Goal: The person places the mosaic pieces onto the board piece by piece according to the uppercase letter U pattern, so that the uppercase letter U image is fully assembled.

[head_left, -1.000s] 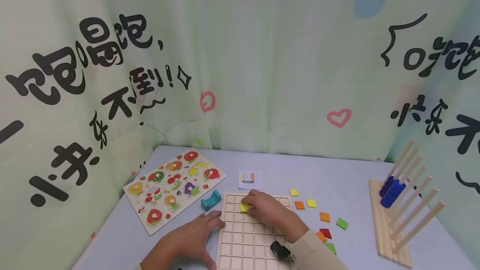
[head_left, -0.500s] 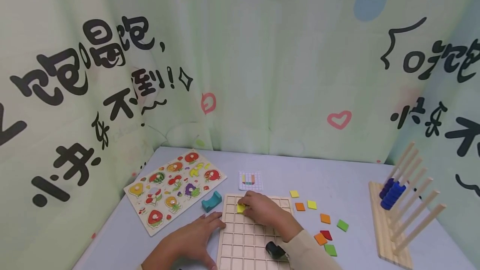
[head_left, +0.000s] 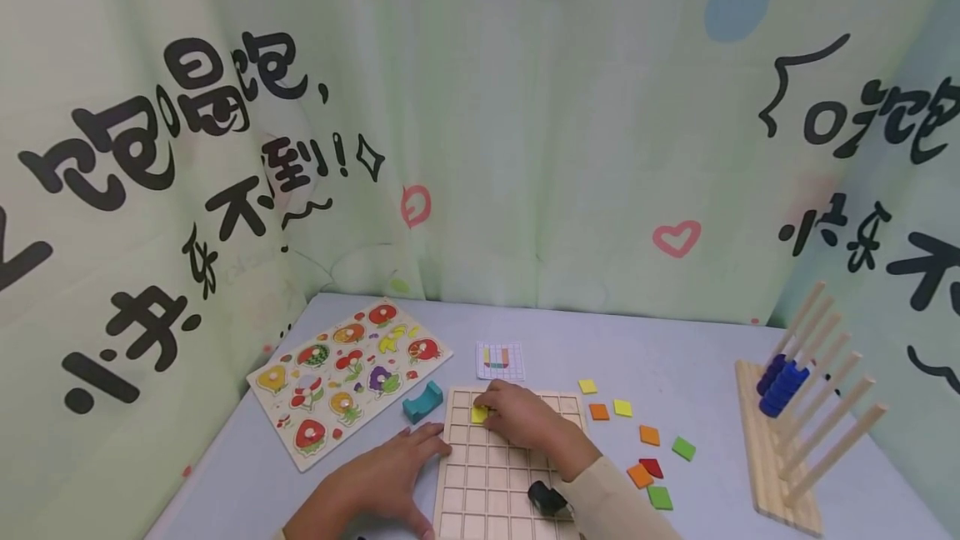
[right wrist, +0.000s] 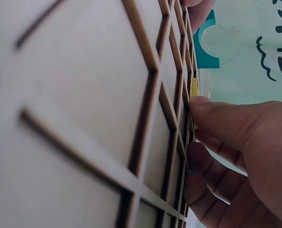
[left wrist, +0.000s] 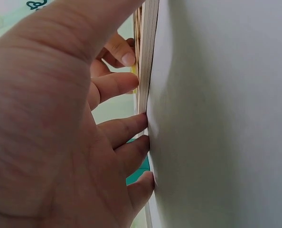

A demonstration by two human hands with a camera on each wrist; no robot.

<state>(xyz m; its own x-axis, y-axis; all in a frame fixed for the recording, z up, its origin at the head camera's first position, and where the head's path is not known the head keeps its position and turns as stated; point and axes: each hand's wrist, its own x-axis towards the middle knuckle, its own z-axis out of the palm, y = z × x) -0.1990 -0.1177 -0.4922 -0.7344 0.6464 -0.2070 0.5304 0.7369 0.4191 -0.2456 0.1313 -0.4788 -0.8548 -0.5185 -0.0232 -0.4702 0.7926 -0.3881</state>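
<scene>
My right hand (head_left: 525,417) is over the upper left of a wooden grid board (head_left: 476,477). Its fingers and thumb hold a yellow square tile (head_left: 479,415) at one of the grid's cells. In the right wrist view the thumb touches the edge of that tile (right wrist: 194,87), and the other fingers bend toward the board. At the board's left edge rests my left hand (head_left: 386,477), fingers spread and touching the side. The left wrist view shows its fingertips against the board's edge (left wrist: 145,61) and the tabletop.
Left stands a fruit puzzle board (head_left: 330,382), near a teal curved block (head_left: 423,402). A pattern card (head_left: 501,361) lies behind the grid. Several loose tiles, such as an orange tile (head_left: 649,436), lie to the right. Farther right is a wooden peg stand (head_left: 780,457) with blue rings.
My right hand has shifted slightly left with the yellow tile, then nearly stopped. The left hand has stayed at the board's edge.
</scene>
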